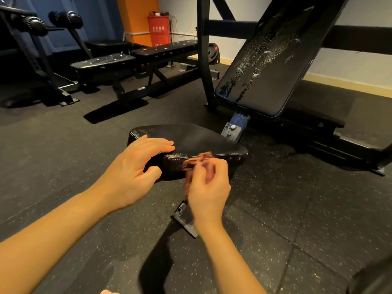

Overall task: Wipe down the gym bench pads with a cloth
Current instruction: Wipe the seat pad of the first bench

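The right hand (pixel 209 187) has its fingers pinched on a blurred brown cloth (pixel 197 161) at the near edge of the seat pad (pixel 201 139). The left hand (pixel 135 164) rests on top, fingers straight. White lettering on the red box (pixel 158 30) is unreadable.

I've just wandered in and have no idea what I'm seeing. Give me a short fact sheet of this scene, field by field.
place: gym with a dark speckled floor
left hand: fingers straight, resting on the seat pad
right hand: pinches a brownish cloth, blurred, at the seat pad's front edge
back pad: tilted, streaked with pale flecks
behind: two flat benches and a red box
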{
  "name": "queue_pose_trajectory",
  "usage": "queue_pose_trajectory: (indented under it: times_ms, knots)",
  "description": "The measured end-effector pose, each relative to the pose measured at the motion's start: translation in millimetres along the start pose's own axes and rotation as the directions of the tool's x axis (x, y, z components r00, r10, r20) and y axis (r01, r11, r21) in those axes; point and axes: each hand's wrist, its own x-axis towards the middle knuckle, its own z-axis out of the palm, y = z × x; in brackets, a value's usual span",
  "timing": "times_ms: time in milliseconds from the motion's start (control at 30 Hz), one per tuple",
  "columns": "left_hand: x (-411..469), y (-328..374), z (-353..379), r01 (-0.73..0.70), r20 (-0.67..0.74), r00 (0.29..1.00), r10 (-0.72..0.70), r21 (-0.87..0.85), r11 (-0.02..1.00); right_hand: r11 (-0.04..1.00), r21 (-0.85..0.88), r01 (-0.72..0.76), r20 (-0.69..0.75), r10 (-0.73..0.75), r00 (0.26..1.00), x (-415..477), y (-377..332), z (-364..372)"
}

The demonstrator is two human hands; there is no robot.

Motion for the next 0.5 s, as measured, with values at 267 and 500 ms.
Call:
queue_pose_trajectory:
  times_ms: [267, 500]
  knots:
    - [-3, 0, 4, -0.008, -0.031, 0.999, 0.008, 0.005, 1.000, 0.990, 0.019, 0.139, 0.074, -0.140, 0.987, -16, -15, 7]
    - [-2, -2, 5, 0.007, -0.041, 0.999, -0.007, 0.008, 1.000, 0.998, -0.070, -0.004, -0.106, -0.004, 0.994, 23, 20, -17]
